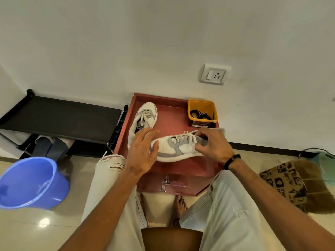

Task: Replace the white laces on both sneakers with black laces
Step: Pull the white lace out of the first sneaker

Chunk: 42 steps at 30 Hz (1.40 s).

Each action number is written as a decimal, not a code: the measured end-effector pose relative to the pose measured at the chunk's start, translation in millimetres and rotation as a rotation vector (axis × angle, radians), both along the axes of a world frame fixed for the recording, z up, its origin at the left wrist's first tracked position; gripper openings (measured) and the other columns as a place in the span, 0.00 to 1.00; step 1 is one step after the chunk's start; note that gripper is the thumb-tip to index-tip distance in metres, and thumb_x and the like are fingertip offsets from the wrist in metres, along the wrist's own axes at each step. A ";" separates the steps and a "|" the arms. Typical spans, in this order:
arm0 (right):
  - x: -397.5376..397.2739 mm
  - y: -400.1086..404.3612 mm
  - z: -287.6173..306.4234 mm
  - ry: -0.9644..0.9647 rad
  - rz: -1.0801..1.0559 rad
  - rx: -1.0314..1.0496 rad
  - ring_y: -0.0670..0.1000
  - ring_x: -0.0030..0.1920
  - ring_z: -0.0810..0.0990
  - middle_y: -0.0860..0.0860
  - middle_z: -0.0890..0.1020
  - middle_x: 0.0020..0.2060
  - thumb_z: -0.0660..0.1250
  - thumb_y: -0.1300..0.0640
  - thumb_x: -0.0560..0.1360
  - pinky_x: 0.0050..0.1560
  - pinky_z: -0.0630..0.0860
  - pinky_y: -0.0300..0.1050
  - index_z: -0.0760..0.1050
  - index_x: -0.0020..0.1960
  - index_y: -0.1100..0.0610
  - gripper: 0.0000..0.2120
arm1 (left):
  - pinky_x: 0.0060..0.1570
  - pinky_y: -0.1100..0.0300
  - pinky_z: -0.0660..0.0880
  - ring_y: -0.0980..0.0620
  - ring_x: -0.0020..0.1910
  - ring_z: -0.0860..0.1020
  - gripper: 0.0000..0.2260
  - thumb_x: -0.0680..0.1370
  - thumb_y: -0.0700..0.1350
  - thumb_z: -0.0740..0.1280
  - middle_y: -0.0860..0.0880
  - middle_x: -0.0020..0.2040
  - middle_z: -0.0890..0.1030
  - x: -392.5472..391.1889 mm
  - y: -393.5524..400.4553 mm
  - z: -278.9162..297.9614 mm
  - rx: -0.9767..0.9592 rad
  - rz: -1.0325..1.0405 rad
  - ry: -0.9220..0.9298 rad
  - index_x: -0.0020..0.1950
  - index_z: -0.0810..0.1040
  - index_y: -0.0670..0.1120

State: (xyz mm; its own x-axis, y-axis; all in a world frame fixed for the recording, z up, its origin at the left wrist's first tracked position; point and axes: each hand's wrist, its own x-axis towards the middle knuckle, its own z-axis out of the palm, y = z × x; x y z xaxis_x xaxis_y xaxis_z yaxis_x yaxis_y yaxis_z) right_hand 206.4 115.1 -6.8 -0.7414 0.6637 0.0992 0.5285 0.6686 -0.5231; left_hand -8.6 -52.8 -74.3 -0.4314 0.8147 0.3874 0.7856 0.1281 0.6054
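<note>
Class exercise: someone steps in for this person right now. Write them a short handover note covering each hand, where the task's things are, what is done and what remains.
Left hand: open, fingers spread at the toe of the near sneaker.
Right hand: grip on that sneaker's white lace at the tongue end.
Far sneaker: on the red table, white laces in.
Black laces: in the yellow tub, untouched.
Done: nothing replaced.
Left: unlace both sneakers, thread the black laces.

Two white-and-grey sneakers [145,116] [179,148], one yellow tub [202,113] of black laces [201,115], one red cabinet [172,176], one blue bucket [30,183], one wall socket [213,75], two hands [141,153] [212,144].
</note>
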 end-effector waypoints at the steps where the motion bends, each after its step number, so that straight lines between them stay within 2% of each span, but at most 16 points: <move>1: 1.0 -1.1 3.2 -0.005 0.022 -0.012 0.47 0.42 0.80 0.45 0.83 0.41 0.73 0.58 0.69 0.45 0.79 0.49 0.80 0.46 0.52 0.06 | 0.71 0.44 0.72 0.49 0.75 0.66 0.22 0.83 0.54 0.65 0.48 0.76 0.68 1.7 -3.2 0.9 -0.074 -0.059 -0.024 0.76 0.71 0.50; 4: -4.6 -4.0 7.5 -0.013 0.107 -0.034 0.45 0.41 0.79 0.45 0.82 0.39 0.75 0.61 0.69 0.43 0.78 0.47 0.78 0.43 0.55 0.06 | 0.74 0.42 0.68 0.47 0.77 0.65 0.36 0.79 0.70 0.61 0.47 0.80 0.63 12.8 -6.8 -1.2 -0.370 -0.182 -0.179 0.82 0.56 0.58; 6: -13.7 -5.7 6.5 -0.018 0.165 -0.039 0.45 0.41 0.78 0.47 0.82 0.38 0.74 0.62 0.70 0.43 0.76 0.44 0.77 0.42 0.55 0.06 | 0.72 0.41 0.70 0.46 0.75 0.69 0.40 0.75 0.75 0.61 0.47 0.79 0.67 19.3 -4.1 -4.9 -0.466 -0.211 -0.277 0.82 0.52 0.62; 9: -32.6 -4.6 -4.0 -0.056 0.171 -0.047 0.45 0.42 0.77 0.46 0.82 0.39 0.73 0.65 0.69 0.42 0.75 0.44 0.79 0.42 0.55 0.07 | 0.64 0.48 0.77 0.46 0.65 0.79 0.35 0.77 0.65 0.69 0.48 0.66 0.80 22.3 -1.1 -14.4 -0.445 -0.191 -0.353 0.80 0.60 0.58; 12: -49.6 -5.9 -23.1 -0.065 0.160 -0.011 0.51 0.44 0.78 0.49 0.83 0.40 0.70 0.71 0.66 0.44 0.76 0.49 0.81 0.41 0.57 0.11 | 0.58 0.52 0.77 0.51 0.52 0.80 0.30 0.78 0.56 0.73 0.51 0.53 0.81 22.4 -2.2 -24.7 -0.409 -0.078 -0.349 0.77 0.66 0.54; 15: -61.6 -2.5 -42.5 -0.032 0.099 0.025 0.54 0.47 0.78 0.50 0.83 0.43 0.67 0.73 0.67 0.48 0.77 0.53 0.81 0.42 0.56 0.14 | 0.56 0.55 0.77 0.51 0.52 0.79 0.29 0.77 0.53 0.74 0.48 0.57 0.81 22.5 -2.2 -30.5 -0.400 -0.014 -0.408 0.76 0.69 0.51; 17: -64.6 -3.6 -50.8 0.000 0.031 0.024 0.54 0.49 0.78 0.51 0.81 0.47 0.65 0.75 0.67 0.51 0.77 0.50 0.81 0.45 0.55 0.17 | 0.55 0.57 0.77 0.50 0.56 0.80 0.29 0.78 0.52 0.74 0.47 0.60 0.81 25.9 -3.3 -33.4 -0.378 -0.025 -0.399 0.76 0.69 0.51; 20: -58.7 -11.5 -57.1 0.155 -0.142 -0.045 0.50 0.52 0.80 0.52 0.80 0.54 0.64 0.73 0.71 0.54 0.78 0.45 0.81 0.57 0.56 0.20 | 0.59 0.53 0.79 0.50 0.59 0.79 0.28 0.78 0.52 0.74 0.47 0.63 0.78 29.3 -4.8 -35.0 -0.352 -0.017 -0.397 0.76 0.68 0.54; 22: -49.2 -18.6 -58.2 0.247 -0.292 -0.181 0.48 0.50 0.83 0.50 0.83 0.52 0.66 0.69 0.74 0.53 0.81 0.45 0.79 0.60 0.54 0.18 | 0.56 0.52 0.81 0.52 0.55 0.80 0.27 0.78 0.52 0.73 0.49 0.61 0.78 27.7 -3.7 -32.9 -0.324 -0.004 -0.384 0.75 0.69 0.54; 24: -39.0 -23.4 -60.8 0.329 -0.410 -0.399 0.49 0.46 0.86 0.50 0.85 0.47 0.67 0.64 0.78 0.50 0.83 0.48 0.79 0.56 0.52 0.11 | 0.52 0.53 0.82 0.55 0.50 0.81 0.25 0.79 0.52 0.72 0.50 0.58 0.80 27.0 -1.0 -29.0 -0.287 0.005 -0.380 0.75 0.70 0.53; 26: -31.9 -28.7 -62.9 0.401 -0.474 -0.641 0.50 0.43 0.87 0.53 0.87 0.44 0.69 0.60 0.80 0.46 0.84 0.48 0.81 0.53 0.56 0.04 | 0.50 0.56 0.83 0.58 0.48 0.81 0.24 0.80 0.52 0.72 0.52 0.55 0.81 29.0 1.1 -22.7 -0.258 0.009 -0.382 0.75 0.71 0.53; 29: -27.2 -31.8 -64.5 0.373 -0.409 -0.656 0.48 0.46 0.86 0.50 0.87 0.44 0.76 0.52 0.75 0.48 0.83 0.42 0.84 0.53 0.56 0.10 | 0.46 0.57 0.83 0.60 0.44 0.81 0.22 0.80 0.50 0.72 0.54 0.51 0.81 29.4 8.6 -12.2 -0.204 -0.020 -0.349 0.74 0.72 0.53; 32: -24.8 -34.7 -62.3 0.329 -0.321 -0.650 0.43 0.47 0.85 0.48 0.86 0.45 0.79 0.54 0.72 0.48 0.80 0.33 0.83 0.55 0.54 0.13 | 0.44 0.56 0.82 0.58 0.40 0.80 0.22 0.80 0.49 0.72 0.53 0.50 0.79 25.9 20.8 -7.4 -0.197 -0.071 -0.244 0.73 0.74 0.54; 35: -24.7 -33.5 -61.3 0.346 -0.303 -0.598 0.42 0.46 0.84 0.47 0.87 0.44 0.78 0.55 0.73 0.47 0.78 0.30 0.85 0.53 0.55 0.10 | 0.45 0.55 0.82 0.57 0.39 0.78 0.22 0.79 0.49 0.73 0.52 0.50 0.75 27.1 30.9 -8.4 -0.209 -0.089 -0.191 0.73 0.75 0.55; 39: -25.0 -33.0 -63.5 0.360 -0.268 -0.574 0.42 0.42 0.84 0.46 0.87 0.40 0.75 0.58 0.76 0.44 0.77 0.32 0.86 0.49 0.55 0.03 | 0.47 0.56 0.82 0.57 0.40 0.79 0.19 0.79 0.49 0.73 0.53 0.52 0.73 33.1 33.6 -12.1 -0.219 -0.123 -0.200 0.70 0.77 0.55; 42: -23.2 -33.1 -64.1 0.399 -0.270 -0.587 0.43 0.39 0.83 0.48 0.86 0.39 0.73 0.59 0.77 0.44 0.79 0.39 0.84 0.47 0.55 0.02 | 0.47 0.54 0.82 0.56 0.42 0.79 0.17 0.80 0.49 0.72 0.54 0.53 0.74 32.5 32.2 -17.1 -0.207 -0.111 -0.217 0.69 0.77 0.56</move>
